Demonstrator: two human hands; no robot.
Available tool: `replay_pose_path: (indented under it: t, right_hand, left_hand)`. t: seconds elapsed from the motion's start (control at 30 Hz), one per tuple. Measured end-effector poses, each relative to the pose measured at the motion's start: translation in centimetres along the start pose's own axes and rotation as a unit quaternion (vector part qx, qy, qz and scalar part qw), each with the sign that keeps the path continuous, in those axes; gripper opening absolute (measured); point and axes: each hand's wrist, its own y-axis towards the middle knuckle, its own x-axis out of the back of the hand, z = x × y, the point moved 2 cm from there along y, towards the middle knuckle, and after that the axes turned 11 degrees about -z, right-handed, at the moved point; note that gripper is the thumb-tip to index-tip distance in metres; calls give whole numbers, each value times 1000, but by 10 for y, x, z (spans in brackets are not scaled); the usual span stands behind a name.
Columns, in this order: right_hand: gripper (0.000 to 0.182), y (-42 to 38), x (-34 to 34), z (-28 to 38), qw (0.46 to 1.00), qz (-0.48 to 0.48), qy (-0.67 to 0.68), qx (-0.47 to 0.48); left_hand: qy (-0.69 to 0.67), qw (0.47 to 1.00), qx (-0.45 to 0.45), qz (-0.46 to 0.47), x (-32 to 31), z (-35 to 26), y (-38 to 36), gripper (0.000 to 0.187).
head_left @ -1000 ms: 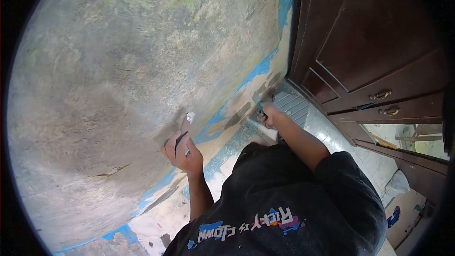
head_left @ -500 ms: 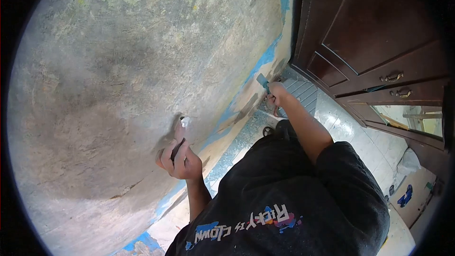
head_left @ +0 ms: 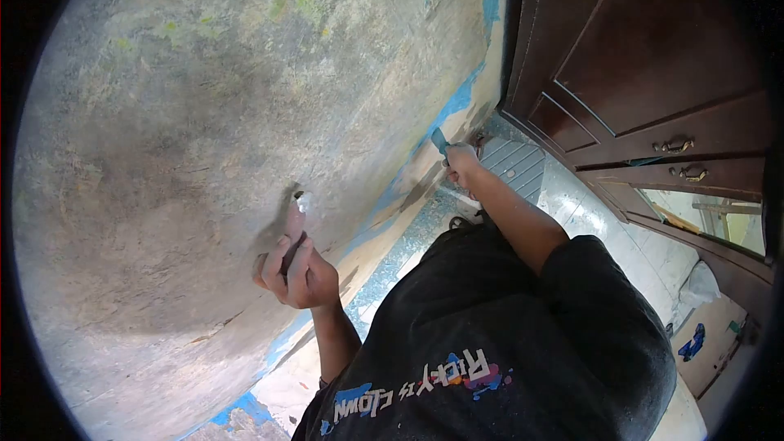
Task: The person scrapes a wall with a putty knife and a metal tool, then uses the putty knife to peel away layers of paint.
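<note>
At the left, my left hand [head_left: 304,276] is closed round a slim tool [head_left: 295,224] with a dark part between the fingers and a pale end smeared with white paste; I cannot tell its exact kind. That end lies close over the grey, blotchy wall [head_left: 204,114], next to a small dark spot. Farther right, my right hand [head_left: 462,163] grips a blue-green putty knife [head_left: 439,140]. Its blade is at the wall's lower part, over the edge of a strip of bare blue paint [head_left: 457,102].
A dark brown wooden cabinet [head_left: 653,57] with brass handles [head_left: 674,147] stands at the right. Below it, a ridged grey mat [head_left: 514,167] lies on pale floor tiles [head_left: 576,204]. A whitish plastic bag [head_left: 700,282] sits by the cabinet's lower end.
My right hand and the putty knife have shifted slightly left. My left hand with its tool has also moved a little left and up. The view has shifted slightly.
</note>
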Motion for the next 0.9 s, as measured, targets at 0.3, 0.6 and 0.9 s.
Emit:
replay_pose_path:
  t: [0.3, 0.6, 0.9]
  right_hand:
    - [8, 8, 10, 7, 997, 19, -67, -29]
    - [8, 23, 3, 6, 999, 4, -19, -38]
    - [8, 28, -6, 2, 998, -3, 0, -58]
  left_hand:
    - [47, 999, -19, -13, -31, -21, 0, 21]
    - [66, 998, -9, -15, -36, -13, 2, 21]
    - [76, 997, -10, -6, -37, -5, -2, 21]
